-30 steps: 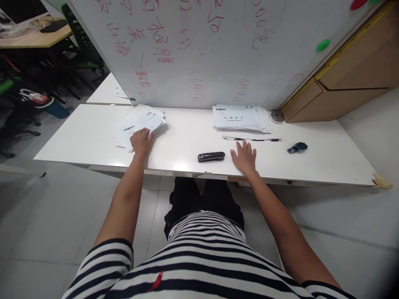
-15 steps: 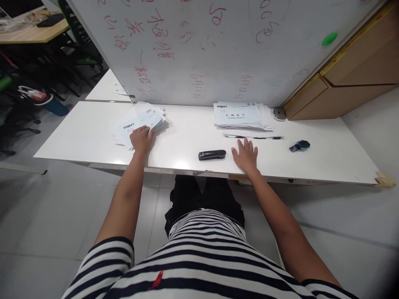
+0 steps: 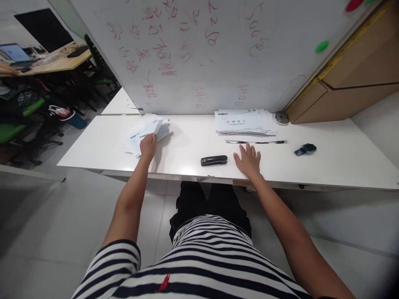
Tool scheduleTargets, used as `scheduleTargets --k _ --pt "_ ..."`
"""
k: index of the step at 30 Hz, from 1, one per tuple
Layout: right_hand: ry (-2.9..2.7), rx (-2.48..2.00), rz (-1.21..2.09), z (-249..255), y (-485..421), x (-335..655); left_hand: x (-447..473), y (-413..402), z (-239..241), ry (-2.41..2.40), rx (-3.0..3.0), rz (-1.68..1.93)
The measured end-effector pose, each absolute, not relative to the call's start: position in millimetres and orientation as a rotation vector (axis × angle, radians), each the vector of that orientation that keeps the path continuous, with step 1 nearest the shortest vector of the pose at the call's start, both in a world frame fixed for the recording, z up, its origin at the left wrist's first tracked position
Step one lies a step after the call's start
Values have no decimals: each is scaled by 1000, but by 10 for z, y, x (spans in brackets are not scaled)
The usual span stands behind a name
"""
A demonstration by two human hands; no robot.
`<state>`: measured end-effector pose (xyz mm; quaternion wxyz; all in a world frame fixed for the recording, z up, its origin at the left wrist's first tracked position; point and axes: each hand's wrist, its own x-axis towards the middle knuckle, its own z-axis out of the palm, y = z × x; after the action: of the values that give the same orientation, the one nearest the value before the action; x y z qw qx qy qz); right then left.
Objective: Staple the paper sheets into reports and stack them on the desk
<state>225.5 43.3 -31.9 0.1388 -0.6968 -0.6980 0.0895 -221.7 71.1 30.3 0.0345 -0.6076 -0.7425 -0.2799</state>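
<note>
My left hand [image 3: 148,146] pinches the near edge of some sheets from the loose pile of printed papers [image 3: 140,133] at the left of the white table [image 3: 327,166]; the gripped sheets curl upward. My right hand [image 3: 248,159] lies flat on the table with fingers spread, holding nothing. A black stapler [image 3: 213,160] sits just left of it. Beyond its fingertips lies a thin black pen-like strip [image 3: 255,142], and behind that a second stack of printed reports [image 3: 243,121].
A small dark blue object [image 3: 305,149] lies at the right of the table. A whiteboard [image 3: 199,50] with red writing stands along the far edge, a round grey disc [image 3: 282,118] at its foot. Wooden cabinets [image 3: 358,79] stand at the right, desks and green chairs at the far left.
My left hand went from resting on the left pile to gripping and lifting the edge of some sheets. My right hand has stayed flat. The camera shifted a little.
</note>
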Motion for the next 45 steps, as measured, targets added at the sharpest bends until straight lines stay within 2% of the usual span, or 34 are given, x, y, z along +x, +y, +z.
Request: scheduleTargets --k 3,5,11,14,18,24,31,36,45 --pt "-1924 -1894 292 -277 417 2280 -1785 509 500 -1946 -1984 -1086" --pt "-1816 -1694 418 -210 331 2274 -1391 297 564 -1677 -2179 -1073" --pt "-1129 -1190 1248 4 -398 1976 -364 -367 302 -1097 -2565 -809" --pt "-855 -1183 1461 -82 -765 1901 -213 -533 143 -913 -2711 -698" --pt "-696 -1430 1300 -381 -1040 2120 -474 -364 192 -966 -2782 -568" --pt "-561 -1636 869 -587 -1286 2488 -1461 552 482 -2054 -2096 -353" --pt "-410 -1622 779 -531 -1416 2399 -2046 838 400 -2168 -2017 183" --pt "-334 -1494 708 -450 -1398 2320 -2127 806 447 -2322 -1910 101" --pt "-385 -1415 781 -341 -1368 2222 -2280 842 667 -2363 -1780 -112"
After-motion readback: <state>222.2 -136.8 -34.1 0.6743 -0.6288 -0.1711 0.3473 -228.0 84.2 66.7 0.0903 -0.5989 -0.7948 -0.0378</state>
